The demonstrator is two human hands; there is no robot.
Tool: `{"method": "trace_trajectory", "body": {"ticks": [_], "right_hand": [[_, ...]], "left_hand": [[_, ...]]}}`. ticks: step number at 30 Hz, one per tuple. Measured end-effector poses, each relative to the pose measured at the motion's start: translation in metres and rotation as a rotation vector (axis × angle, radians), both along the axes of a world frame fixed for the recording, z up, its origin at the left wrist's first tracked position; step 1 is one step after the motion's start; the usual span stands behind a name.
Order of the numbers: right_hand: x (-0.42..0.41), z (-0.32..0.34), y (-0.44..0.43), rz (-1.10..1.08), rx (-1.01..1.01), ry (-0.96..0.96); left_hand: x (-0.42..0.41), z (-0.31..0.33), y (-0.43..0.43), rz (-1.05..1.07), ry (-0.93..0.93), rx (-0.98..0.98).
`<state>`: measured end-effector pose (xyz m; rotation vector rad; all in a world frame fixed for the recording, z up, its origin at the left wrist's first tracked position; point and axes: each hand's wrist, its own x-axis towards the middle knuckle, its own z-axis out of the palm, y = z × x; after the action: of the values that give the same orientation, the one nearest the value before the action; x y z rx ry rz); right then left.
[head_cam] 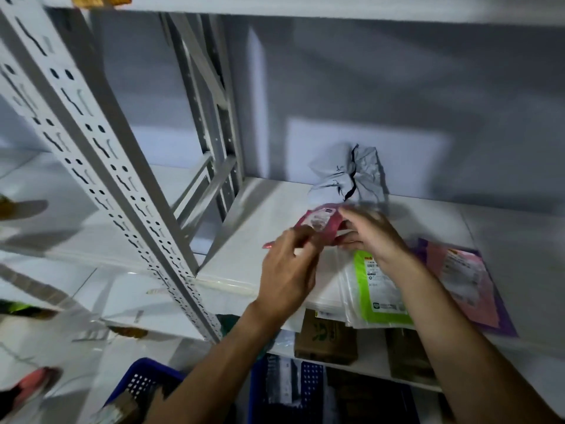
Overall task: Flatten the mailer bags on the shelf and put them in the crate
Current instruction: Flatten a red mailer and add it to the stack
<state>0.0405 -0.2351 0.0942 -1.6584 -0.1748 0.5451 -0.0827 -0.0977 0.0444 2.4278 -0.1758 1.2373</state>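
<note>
**Pink mailer bag (318,221), in hand above the shelf (260,231).** It is held just over the middle of the shelf, bunched or folded, with its white label facing up. The left hand (287,270) pinches the bag's near lower corner. The right hand (374,235) has its fingers curled round the opposite end. Blur hides exactly how the fingers are placed.

At the back of the shelf, against the wall, a grey mailer bag (351,175) stands crumpled and untouched. At the front of the shelf, partly under the right wrist, lie bags already flat: a green-bordered bag (377,296), and beside it a pink flat bag (461,276) on a purple bag (504,319). Below the front edge of the shelf sits the blue perforated crate (143,374).

Handling, as judged: the bag is thin plastic film, very light, limp and somewhat slick, and nothing about it looks breakable. It probably keeps no shape unless pressed against the shelf. It is best held by opposite corners, pulled taut, then smoothed outward from the label, likely its stiffest part.
</note>
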Motion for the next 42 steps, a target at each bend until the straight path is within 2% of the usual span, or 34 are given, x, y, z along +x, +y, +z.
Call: {"method": "trace_trajectory", "body": {"ticks": [5,8,10,13,15,18,22,27,29,32,33,36,38,42], "right_hand": [[0.001,-0.021,0.017,-0.032,-0.036,-0.056],[-0.002,-0.033,0.023,-0.012,-0.030,-0.062],[-0.002,-0.038,0.025,-0.050,-0.002,-0.067],[-0.004,-0.042,0.027,-0.091,0.069,-0.050],[-0.008,-0.044,0.028,-0.123,0.126,-0.005],[-0.017,-0.053,0.034,-0.190,0.259,0.143],[-0.039,-0.070,0.038,-0.255,0.402,0.381],[-0.065,-0.089,0.026,-0.193,0.378,0.415],[-0.065,-0.097,0.015,-0.258,0.275,0.354],[-0.059,-0.099,0.000,-0.287,-0.220,-0.092],[-0.056,-0.098,-0.002,-0.265,-0.322,-0.217],[-0.050,-0.088,0.004,-0.162,-0.340,-0.376],[-0.048,-0.083,0.014,-0.053,-0.338,-0.368],[-0.051,-0.078,0.034,0.109,-0.284,-0.223]], "left_hand": [[-0.023,-0.045,-0.011,-0.104,0.070,0.165],[-0.035,-0.055,-0.004,-0.102,0.100,0.131],[-0.042,-0.052,0.004,-0.042,0.159,-0.051],[-0.042,-0.044,0.023,0.142,0.246,-0.447],[-0.035,-0.040,0.038,0.183,0.402,-0.752],[-0.024,-0.033,0.051,-0.021,0.660,-1.249],[-0.016,-0.029,0.059,-0.188,0.631,-1.517],[-0.004,-0.020,0.081,-0.089,0.565,-1.513],[-0.001,-0.012,0.096,-0.063,0.556,-1.447],[0.002,0.001,0.117,-0.040,0.611,-1.314],[0.004,0.005,0.122,-0.040,0.643,-1.270],[0.012,0.014,0.126,-0.071,0.731,-1.189],[0.017,0.018,0.122,-0.098,0.801,-1.159],[0.027,0.015,0.105,-0.102,0.883,-1.136]]}}
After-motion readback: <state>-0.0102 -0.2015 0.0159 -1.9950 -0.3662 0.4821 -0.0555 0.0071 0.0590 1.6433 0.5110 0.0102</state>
